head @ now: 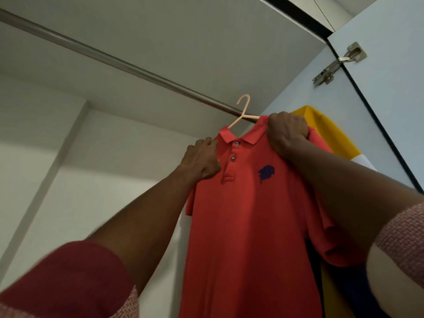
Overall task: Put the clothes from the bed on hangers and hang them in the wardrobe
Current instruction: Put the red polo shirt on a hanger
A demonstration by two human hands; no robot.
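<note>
Head view, looking up into the wardrobe. A red polo shirt (252,214) hangs on a pale pink hanger (242,111), raised close to the metal rail (119,63); whether the hook touches the rail cannot be told. The left hand (202,160) is closed on the shirt's shoulder beside the collar, and the right hand (286,131) is clenched around the opposite shoulder. Behind the shirt, against the wardrobe's right side wall, hangs a yellow garment (330,131). A door hinge (337,64) is at upper right.
</note>
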